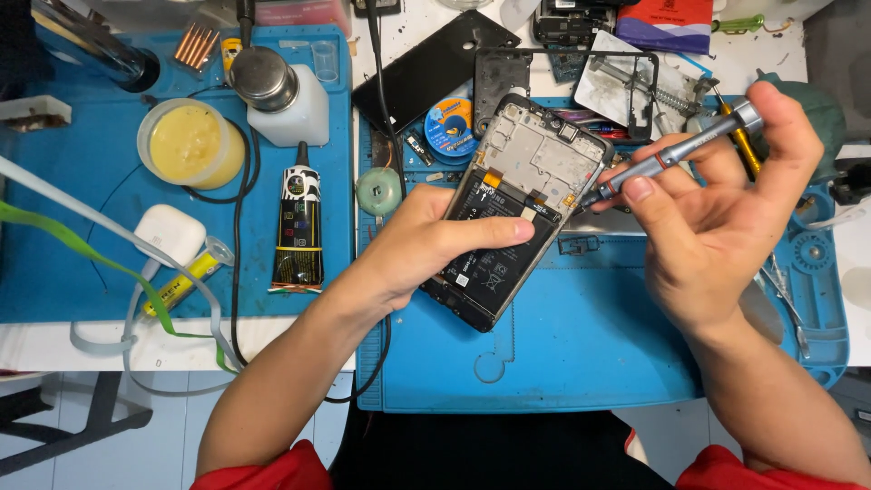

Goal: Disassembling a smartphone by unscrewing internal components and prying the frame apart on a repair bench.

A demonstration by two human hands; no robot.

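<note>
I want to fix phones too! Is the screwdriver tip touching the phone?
Touching. The head view shows the screwdriver tip meeting the opened phone at its right edge, no gap visible.

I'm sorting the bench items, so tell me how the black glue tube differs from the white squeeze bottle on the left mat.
The black glue tube lies flat on the blue mat; the white squeeze bottle stands upright. The tube is slim, dark, with a narrow nozzle; the bottle is squat, pale, topped by a round metal cap. Both sit on the left mat, away from both hands.
</note>
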